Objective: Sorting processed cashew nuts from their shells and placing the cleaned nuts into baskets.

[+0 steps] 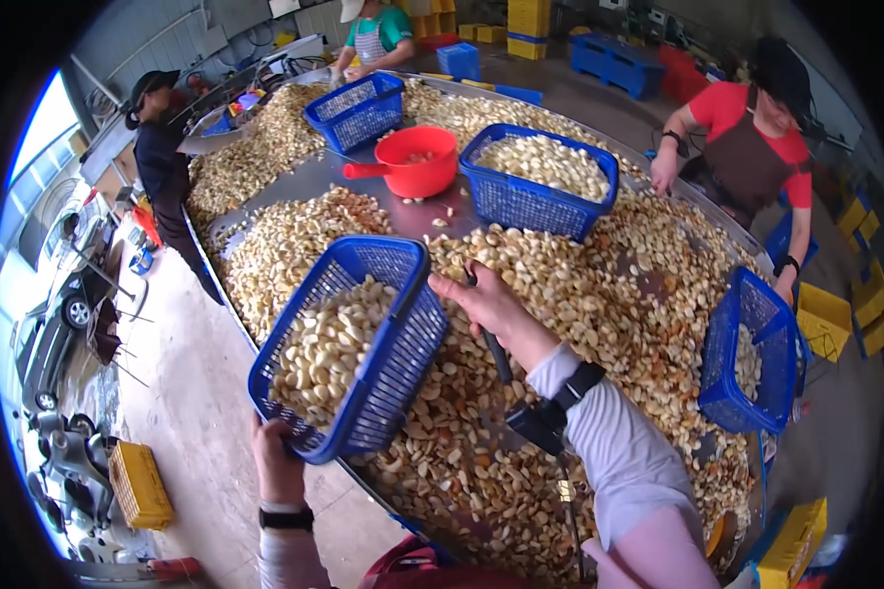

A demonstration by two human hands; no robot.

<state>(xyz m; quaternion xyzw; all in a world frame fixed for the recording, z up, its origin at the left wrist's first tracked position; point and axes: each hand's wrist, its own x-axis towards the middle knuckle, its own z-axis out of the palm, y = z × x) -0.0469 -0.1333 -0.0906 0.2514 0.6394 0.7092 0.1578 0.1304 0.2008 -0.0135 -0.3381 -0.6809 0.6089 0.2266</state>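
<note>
A blue plastic mesh basket [403, 368] with pale, rounded pieces [329, 348] in it is tilted over the table's left edge. My left hand [279, 459] grips its near left corner. Across from it, my right hand [489, 306] reaches to the basket's right rim, fingers bent round a tool with a black handle [496, 355]; its working end cannot be made out. Under and beside the basket spreads a heap of cream and brown pieces [481, 452], whose kind I cannot tell for sure.
A red long-handled scoop [417, 162] and blue baskets [540, 191] [356, 110] [751, 353] stand on the metal table. Co-workers stand at the left [157, 147], the far side [378, 39] and the right [756, 137]. A yellow crate [139, 483] sits on the floor.
</note>
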